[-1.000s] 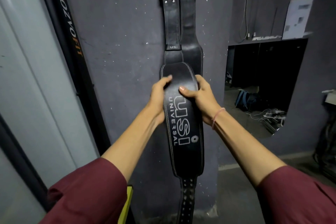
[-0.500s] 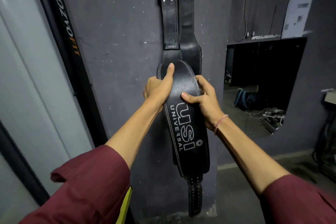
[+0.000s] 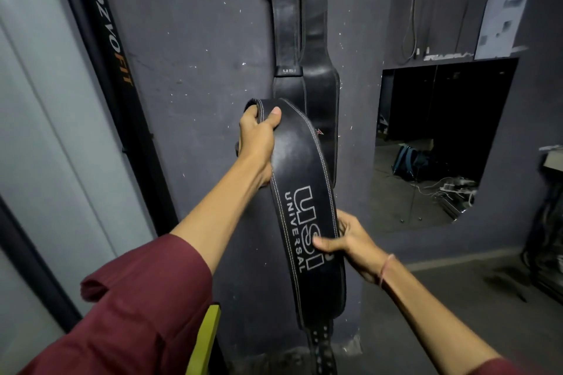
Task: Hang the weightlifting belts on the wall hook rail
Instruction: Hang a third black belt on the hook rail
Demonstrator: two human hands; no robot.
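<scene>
Gripping the black belt (image 3: 301, 167) marked "USI UNIVERSAL" are the left hand (image 3: 259, 137), up top, and right hand (image 3: 353, 240), lower.

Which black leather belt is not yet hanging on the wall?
The wide black leather belt printed USI UNIVERSAL, held by left hand and right hand; the two other belts hang on the grey wall behind.

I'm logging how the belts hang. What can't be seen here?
Head view only.
Hook rail: beyond the top edge, so how the hung belts attach is unseen.
Held belt top end: folded behind, hidden by the left hand.
Its strap tip: cut by the bottom edge.
Paper sheet: print blurred.
</scene>
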